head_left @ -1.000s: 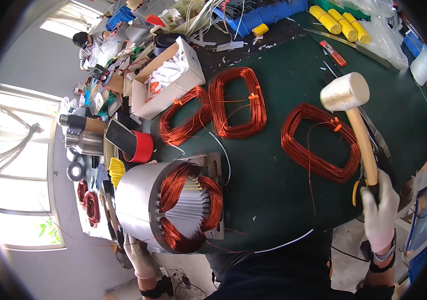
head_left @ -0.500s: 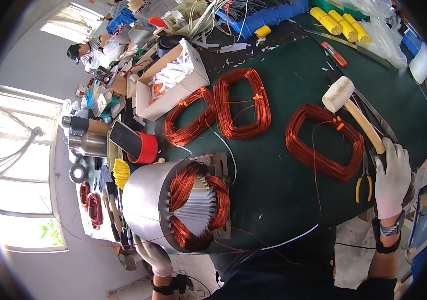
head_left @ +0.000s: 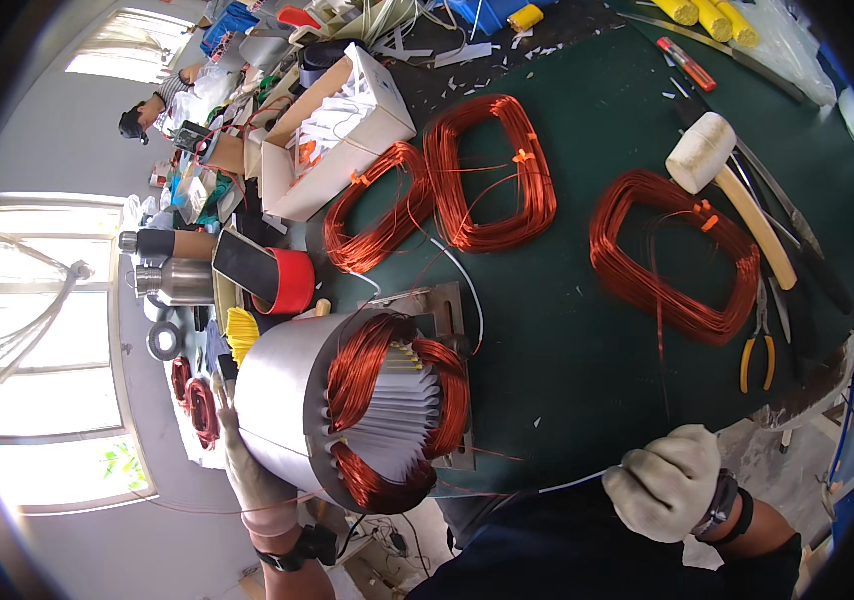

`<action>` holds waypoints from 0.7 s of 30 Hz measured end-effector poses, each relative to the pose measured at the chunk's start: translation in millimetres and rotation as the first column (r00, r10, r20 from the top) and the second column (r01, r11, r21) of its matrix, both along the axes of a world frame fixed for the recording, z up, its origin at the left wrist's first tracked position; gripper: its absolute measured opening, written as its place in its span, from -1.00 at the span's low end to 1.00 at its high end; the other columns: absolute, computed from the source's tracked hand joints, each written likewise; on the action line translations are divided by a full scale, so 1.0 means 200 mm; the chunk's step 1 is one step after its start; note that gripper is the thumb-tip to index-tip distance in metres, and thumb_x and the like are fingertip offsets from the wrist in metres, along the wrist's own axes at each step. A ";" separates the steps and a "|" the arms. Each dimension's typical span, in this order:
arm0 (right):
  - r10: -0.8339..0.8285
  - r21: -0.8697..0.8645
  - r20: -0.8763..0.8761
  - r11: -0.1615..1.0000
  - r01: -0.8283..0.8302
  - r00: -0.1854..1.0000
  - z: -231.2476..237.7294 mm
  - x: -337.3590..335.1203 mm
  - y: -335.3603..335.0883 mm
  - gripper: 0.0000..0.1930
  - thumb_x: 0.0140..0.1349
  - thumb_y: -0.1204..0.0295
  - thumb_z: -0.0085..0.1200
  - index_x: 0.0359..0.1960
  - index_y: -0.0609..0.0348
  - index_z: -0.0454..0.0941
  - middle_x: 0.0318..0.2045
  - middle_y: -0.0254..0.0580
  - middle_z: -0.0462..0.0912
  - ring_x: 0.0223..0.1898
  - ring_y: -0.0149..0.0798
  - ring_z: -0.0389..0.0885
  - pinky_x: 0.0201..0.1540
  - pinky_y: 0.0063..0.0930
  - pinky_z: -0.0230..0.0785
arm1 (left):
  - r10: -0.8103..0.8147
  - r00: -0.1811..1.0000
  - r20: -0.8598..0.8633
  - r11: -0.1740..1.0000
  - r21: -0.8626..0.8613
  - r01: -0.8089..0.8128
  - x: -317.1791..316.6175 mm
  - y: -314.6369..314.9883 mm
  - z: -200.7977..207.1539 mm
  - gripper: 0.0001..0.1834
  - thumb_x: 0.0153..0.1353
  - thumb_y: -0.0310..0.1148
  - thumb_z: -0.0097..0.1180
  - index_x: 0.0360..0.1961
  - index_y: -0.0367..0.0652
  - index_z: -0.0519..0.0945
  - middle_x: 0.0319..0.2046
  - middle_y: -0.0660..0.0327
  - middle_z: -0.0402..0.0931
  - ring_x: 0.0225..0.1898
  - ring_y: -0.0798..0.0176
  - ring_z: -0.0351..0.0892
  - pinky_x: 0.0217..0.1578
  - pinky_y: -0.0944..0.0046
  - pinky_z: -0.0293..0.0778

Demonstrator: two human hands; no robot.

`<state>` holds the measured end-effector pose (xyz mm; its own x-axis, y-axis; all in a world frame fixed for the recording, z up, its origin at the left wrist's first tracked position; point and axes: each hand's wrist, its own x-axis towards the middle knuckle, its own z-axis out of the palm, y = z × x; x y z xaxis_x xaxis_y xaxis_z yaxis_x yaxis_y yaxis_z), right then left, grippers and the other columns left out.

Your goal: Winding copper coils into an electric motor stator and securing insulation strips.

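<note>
A silver stator (head_left: 282,400) lies on its side near the table's front edge. Copper windings (head_left: 365,375) bulge from its open end, with white paper slot liners (head_left: 397,408) between them. My left hand (head_left: 247,465), gloved in white, has its fingers stretched along the stator's outer left side; their tips are partly hidden. At the front edge, my gloved right hand (head_left: 665,483) is closed, knuckles up. A thin white sleeve (head_left: 572,482) runs from the stator side into that fist. Right of the stator lies a tied copper coil (head_left: 607,270), a thin wire trailing from it toward my right hand.
Two more tied coils (head_left: 442,180) lie beyond the stator, beside a box of paper strips (head_left: 342,145). A white-headed mallet (head_left: 702,152), yellow-handled pliers (head_left: 757,350) and a red cutter (head_left: 687,65) are at the right. Metal flasks (head_left: 187,284) stand left. Another person (head_left: 152,110) is far back.
My right hand has left the mallet handle and come to the front edge, closing at the white sleeve. My left hand has moved up along the stator's left side. The view has shifted slightly.
</note>
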<state>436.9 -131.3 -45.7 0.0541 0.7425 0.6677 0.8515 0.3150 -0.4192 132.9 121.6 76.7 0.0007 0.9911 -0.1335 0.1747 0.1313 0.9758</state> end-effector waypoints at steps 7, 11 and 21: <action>-0.083 -0.183 -0.050 0.980 0.073 0.995 -0.11 -0.03 0.08 -0.65 -0.18 0.45 0.36 -0.23 0.05 0.72 -0.32 -0.37 0.60 -0.28 -0.33 0.53 -0.33 -0.41 0.29 | 0.041 0.883 -0.468 0.959 0.266 0.097 -0.36 -0.01 -0.09 -0.14 0.26 -0.39 0.35 0.53 -0.38 0.26 0.35 -0.15 0.43 0.27 -0.05 0.58 0.23 0.00 0.59; -0.134 -0.237 -0.068 0.965 0.114 0.989 -0.10 -0.03 0.11 -0.66 -0.20 0.48 0.36 -0.26 0.03 0.71 -0.31 -0.38 0.62 -0.21 -0.32 0.55 -0.27 -0.39 0.30 | 0.078 0.582 -0.810 0.833 0.374 0.409 -0.34 -0.01 -0.14 -0.24 0.45 -0.15 0.20 0.52 -0.35 0.28 0.41 -0.11 0.38 0.29 -0.03 0.56 0.28 -0.02 0.54; -0.401 -0.406 0.101 0.819 0.406 0.911 0.06 0.04 0.19 -0.54 0.04 0.36 0.31 0.02 0.21 0.67 0.00 -0.13 0.66 0.15 -0.01 0.56 0.10 -0.07 0.37 | -0.212 0.977 -0.014 0.921 0.330 0.204 -0.35 -0.09 -0.37 -0.33 0.59 0.00 -0.11 0.53 -0.20 0.28 0.41 -0.01 0.40 0.36 0.05 0.49 0.37 -0.03 0.43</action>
<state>444.9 -93.7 -34.4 0.4036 0.8606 0.3106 0.8697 -0.2554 -0.4225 63.2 103.9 2.7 0.2109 0.9565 0.2014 0.1414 -0.2338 0.9620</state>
